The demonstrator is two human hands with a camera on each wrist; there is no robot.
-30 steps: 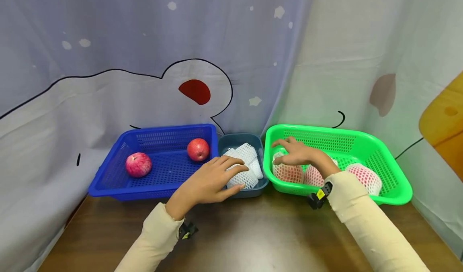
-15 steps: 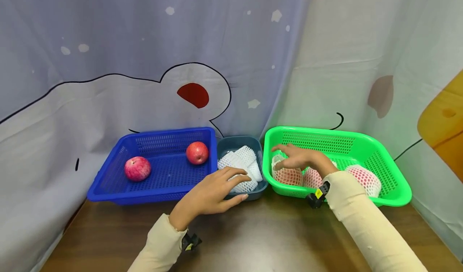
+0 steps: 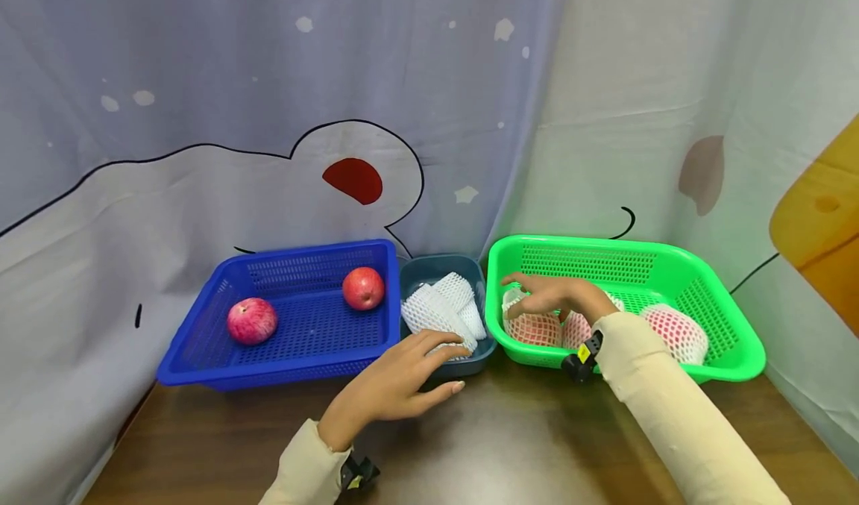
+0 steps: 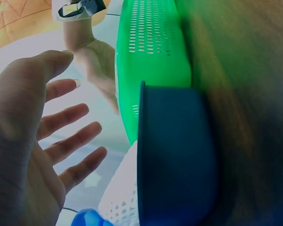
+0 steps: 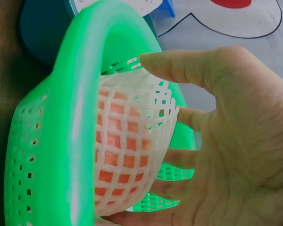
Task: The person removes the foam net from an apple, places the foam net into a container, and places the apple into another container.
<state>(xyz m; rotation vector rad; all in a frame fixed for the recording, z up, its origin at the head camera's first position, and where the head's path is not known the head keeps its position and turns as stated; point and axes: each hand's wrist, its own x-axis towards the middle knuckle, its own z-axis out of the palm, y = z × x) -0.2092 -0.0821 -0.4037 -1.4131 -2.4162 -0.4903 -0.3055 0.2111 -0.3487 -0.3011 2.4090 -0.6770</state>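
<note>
My left hand [image 3: 396, 386] hovers over the front edge of a small dark teal basket [image 3: 443, 260], fingers spread and holding nothing. In that basket lie several white foam net sleeves [image 3: 432, 312]. The left wrist view shows the palm of the left hand [image 4: 26, 146] with bent, apart fingers beside the basket wall. My right hand [image 3: 553, 296] is over the left end of the green basket [image 3: 590, 242], beside an apple in a white foam net [image 3: 535, 331]. In the right wrist view its thumb is near the net's upper edge, and its other fingers are partly hidden behind the netted apple [image 5: 125, 146].
A blue basket [image 3: 295, 255] on the left holds two bare red apples, one on the left [image 3: 251, 321] and one at the right [image 3: 363, 289]. Further netted apples, including one at the right [image 3: 674, 333], sit in the green basket. A curtain [image 3: 235, 57] hangs behind the wooden table [image 3: 510, 445].
My left hand has drawn back toward me, away from the sleeves in the small basket. The right hand has stayed nearly in place at the netted apple. The view has shifted slightly.
</note>
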